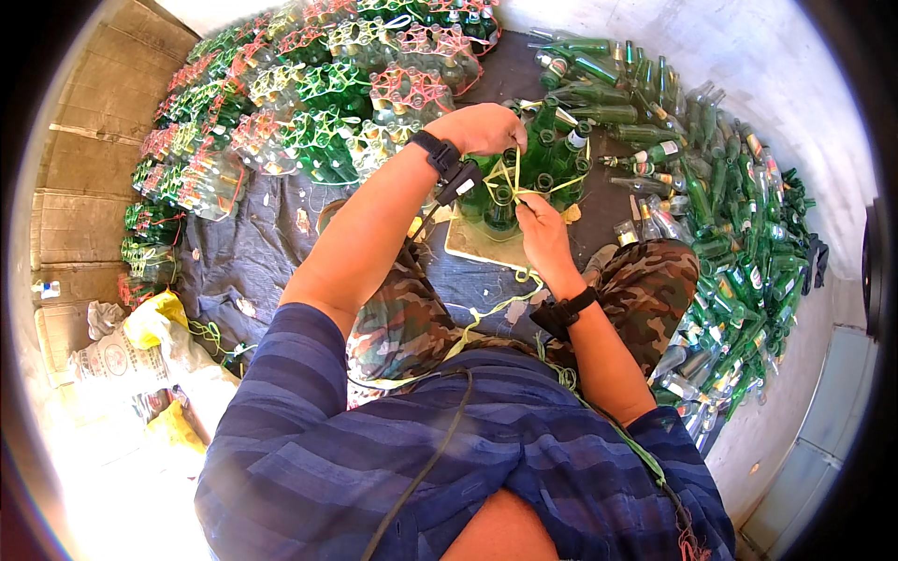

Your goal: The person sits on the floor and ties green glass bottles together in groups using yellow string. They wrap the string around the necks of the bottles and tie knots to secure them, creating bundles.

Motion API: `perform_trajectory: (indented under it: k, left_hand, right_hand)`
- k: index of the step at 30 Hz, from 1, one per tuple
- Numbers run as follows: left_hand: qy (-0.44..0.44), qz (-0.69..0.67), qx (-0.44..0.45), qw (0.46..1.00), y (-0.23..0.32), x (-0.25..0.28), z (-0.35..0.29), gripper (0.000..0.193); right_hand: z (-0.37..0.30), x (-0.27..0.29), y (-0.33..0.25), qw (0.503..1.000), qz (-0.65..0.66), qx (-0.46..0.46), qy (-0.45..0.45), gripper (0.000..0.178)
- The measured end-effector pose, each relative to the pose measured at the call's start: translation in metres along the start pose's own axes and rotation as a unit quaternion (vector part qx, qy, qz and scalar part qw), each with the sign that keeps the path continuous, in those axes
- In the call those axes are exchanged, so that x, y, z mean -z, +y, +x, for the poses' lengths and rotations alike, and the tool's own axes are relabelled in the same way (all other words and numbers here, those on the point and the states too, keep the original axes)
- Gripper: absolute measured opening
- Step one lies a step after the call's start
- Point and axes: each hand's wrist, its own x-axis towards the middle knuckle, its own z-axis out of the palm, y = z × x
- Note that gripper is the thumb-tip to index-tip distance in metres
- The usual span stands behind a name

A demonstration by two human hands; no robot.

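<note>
In front of me a cluster of green glass bottles (545,140) stands upright on a pale yellow board (477,245). Yellow plastic twine (517,175) runs around and between the bottle necks. Curled at the far left of the cluster, my left hand (482,129) grips a stretch of this twine, which pulls taut toward me. On the near side my right hand (543,229) pinches the twine beside a bottle mouth. A loose tail of twine (496,310) hangs from the board's near edge across my lap. My left wrist and forearm cover some bottles.
Many bottle bundles (323,136) tied with red, yellow and green twine stand at the far left. A big heap of loose green bottles (739,234) lies along the right wall. Sacks and yellow bags (154,323) sit at the left, beside dark sheeting (253,238).
</note>
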Motion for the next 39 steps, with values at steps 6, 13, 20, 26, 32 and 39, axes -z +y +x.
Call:
perform_trajectory:
  k: [6, 13, 20, 26, 32, 39]
  left_hand:
    - [-0.025, 0.011, 0.013, 1.000, -0.004, -0.003, 0.007, 0.024]
    - [-0.034, -0.010, 0.029, 0.999, 0.011, 0.010, -0.003, 0.025]
    - [-0.012, 0.005, 0.009, 1.000, 0.011, 0.007, -0.008, 0.020]
    - [0.025, -0.029, -0.014, 0.999, 0.005, -0.001, -0.009, 0.019]
    - [0.080, -0.033, -0.058, 0.995, 0.024, 0.001, -0.024, 0.019]
    - [-0.015, -0.038, -0.023, 0.999, 0.054, -0.011, -0.045, 0.052]
  right_hand:
    - [0.000, 0.001, -0.001, 1.000, -0.014, 0.005, 0.002, 0.028]
    - [-0.003, 0.005, -0.005, 0.999, -0.042, 0.003, 0.009, 0.026]
    - [-0.007, 0.010, -0.010, 0.995, -0.094, 0.030, 0.021, 0.021]
    - [-0.011, 0.013, -0.018, 0.995, -0.097, 0.016, -0.014, 0.018]
    - [-0.012, 0.014, -0.020, 0.985, -0.167, 0.028, -0.025, 0.016]
    - [-0.012, 0.015, -0.012, 0.982, -0.179, 0.057, -0.017, 0.017]
